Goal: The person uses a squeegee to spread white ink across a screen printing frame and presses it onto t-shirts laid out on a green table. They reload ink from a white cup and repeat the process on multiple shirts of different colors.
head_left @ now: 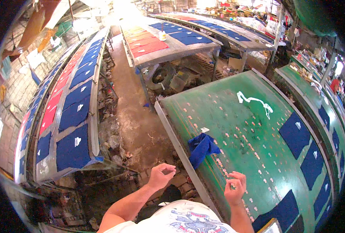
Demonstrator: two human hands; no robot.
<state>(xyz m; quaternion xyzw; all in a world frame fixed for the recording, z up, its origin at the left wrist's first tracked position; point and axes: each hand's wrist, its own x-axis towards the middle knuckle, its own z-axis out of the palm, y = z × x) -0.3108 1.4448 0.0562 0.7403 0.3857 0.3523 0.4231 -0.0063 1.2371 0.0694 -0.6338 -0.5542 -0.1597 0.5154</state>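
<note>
Loosely curled in left hand (161, 176) and right hand (235, 189) alike, with nothing visible in either grip (pinching or merely slack, impossible to tell), and with bunched blue cloth (201, 149) between and ahead of them, at the left margin of the green worktop (219, 101). Could drag that cloth over the metal rail (175, 136) toward the brown floor (135, 124) with a careless leftward sweep. Better to move across the speckled middle, short of the white strap (254, 99) and of the flat navy pieces (295, 135) down the right side.
</note>
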